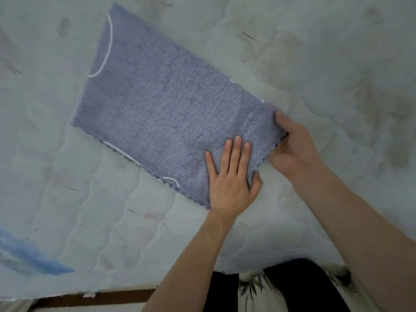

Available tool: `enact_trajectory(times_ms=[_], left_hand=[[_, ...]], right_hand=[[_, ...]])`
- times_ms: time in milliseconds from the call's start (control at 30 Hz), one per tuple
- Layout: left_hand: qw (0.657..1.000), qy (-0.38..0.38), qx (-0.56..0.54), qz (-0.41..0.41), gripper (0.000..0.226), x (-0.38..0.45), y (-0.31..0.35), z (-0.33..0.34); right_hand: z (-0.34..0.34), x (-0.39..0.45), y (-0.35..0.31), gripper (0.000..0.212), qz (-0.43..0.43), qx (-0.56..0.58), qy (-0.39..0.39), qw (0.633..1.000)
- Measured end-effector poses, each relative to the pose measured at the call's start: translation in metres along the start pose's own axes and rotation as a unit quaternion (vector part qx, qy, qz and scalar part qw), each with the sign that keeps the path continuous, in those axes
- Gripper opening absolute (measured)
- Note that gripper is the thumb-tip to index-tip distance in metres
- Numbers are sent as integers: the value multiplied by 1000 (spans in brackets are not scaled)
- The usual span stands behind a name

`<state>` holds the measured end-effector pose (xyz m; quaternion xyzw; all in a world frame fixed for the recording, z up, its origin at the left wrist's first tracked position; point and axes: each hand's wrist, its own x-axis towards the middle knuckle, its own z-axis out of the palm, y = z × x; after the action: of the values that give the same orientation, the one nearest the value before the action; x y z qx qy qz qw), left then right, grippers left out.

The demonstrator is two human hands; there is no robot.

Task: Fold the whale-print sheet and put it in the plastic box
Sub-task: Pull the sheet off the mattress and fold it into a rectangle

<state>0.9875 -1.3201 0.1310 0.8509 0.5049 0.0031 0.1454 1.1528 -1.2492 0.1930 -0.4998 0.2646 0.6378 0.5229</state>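
The whale-print sheet (pixel 157 104) lies folded into a long blue-grey rectangle with thin white lines, set diagonally on the mattress (pixel 112 221). My left hand (pixel 231 176) rests flat on its near right corner, fingers straight and thumb at the edge. My right hand (pixel 290 143) grips the sheet's right end, thumb on top and fingers curled under the edge. The plastic box is not clearly in view.
A blurred blue and clear plastic object (pixel 29 257) shows at the lower left edge. The quilted white mattress carries faint stains at the upper right. Its front edge and a wooden frame (pixel 101 298) run along the bottom, with my legs below.
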Motion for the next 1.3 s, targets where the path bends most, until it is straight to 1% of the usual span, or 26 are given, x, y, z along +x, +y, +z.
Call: enact_trajectory(times_ms=[100,167,233,300,367,467,533,567,600,633,667,700,733,767,800,833,867,900,933,967,1033,1067,1100,1167,1200,1300], left_hand=[[998,-7,-45,32,77,-1,-1,-12],[996,20,-77,30,74,4,-11,-23],[996,58,-56,-28,71,16,-30,-28],[990,75,4,-122,70,30,-50,-23],[983,64,50,-166,72,34,-60,-16],[986,56,43,-152,72,28,-62,-10],[990,43,14,-135,70,26,-61,-18],[992,34,-1,-125,69,25,-62,-25],[993,31,-13,-116,68,26,-67,-33],[993,36,-19,-109,67,31,-77,-43],[992,54,-18,-113,65,39,-92,-55],[988,80,-11,-132,64,52,-112,-67],[979,114,-4,-171,64,68,-137,-79],[963,150,-3,-225,64,88,-164,-91],[943,179,-8,-282,65,108,-190,-101],[925,195,-11,-327,67,125,-213,-109],[914,198,-13,-353,68,136,-229,-112],[913,187,-17,-363,69,143,-241,-110],[917,168,-26,-362,70,145,-247,-104],[920,151,-37,-361,71,144,-251,-96],[919,150,-36,-364,71,139,-254,-80],[917,163,-26,-364,70,137,-256,-73],[915,177,-16,-362,68,137,-258,-69],[916,199,-5,-348,66,139,-261,-65],[918,201,-1,-341,66,138,-262,-64],[922,202,-7,-331,65,137,-264,-61]], right_hand=[[-16,-13,6,50,13,31,-20,999],[-20,-16,9,54,22,26,-40,999],[-20,-12,2,57,33,5,-43,998],[-20,-5,-10,57,32,-28,-37,998],[-26,1,-14,57,23,-18,-7,1000],[-40,-3,-2,58,8,67,48,997],[-45,-14,4,50,8,93,91,991],[-47,-19,2,40,4,47,135,990],[-47,-24,-3,31,-3,-29,185,982],[-43,-28,-11,27,-25,-124,248,960],[-34,-30,-23,24,-82,-215,308,923],[-18,-29,-36,18,-166,-295,332,880],[8,-26,-51,11,-246,-368,302,844],[41,-18,-64,7,-305,-434,232,815],[80,-6,-75,5,-331,-490,141,794],[123,9,-81,7,-323,-544,49,773],[169,25,-82,12,-299,-600,-35,741],[216,41,-78,17,-273,-657,-106,694],[260,57,-70,22,-251,-714,-158,634],[300,71,-58,26,-227,-766,-192,569],[358,93,-34,33,-172,-847,-227,448],[377,99,-24,38,-135,-876,-232,400],[391,103,-16,44,-92,-899,-230,362],[407,106,-4,57,-16,-930,-212,301],[411,107,1,61,7,-939,-207,275],[420,114,14,67,52,-951,-198,230]])
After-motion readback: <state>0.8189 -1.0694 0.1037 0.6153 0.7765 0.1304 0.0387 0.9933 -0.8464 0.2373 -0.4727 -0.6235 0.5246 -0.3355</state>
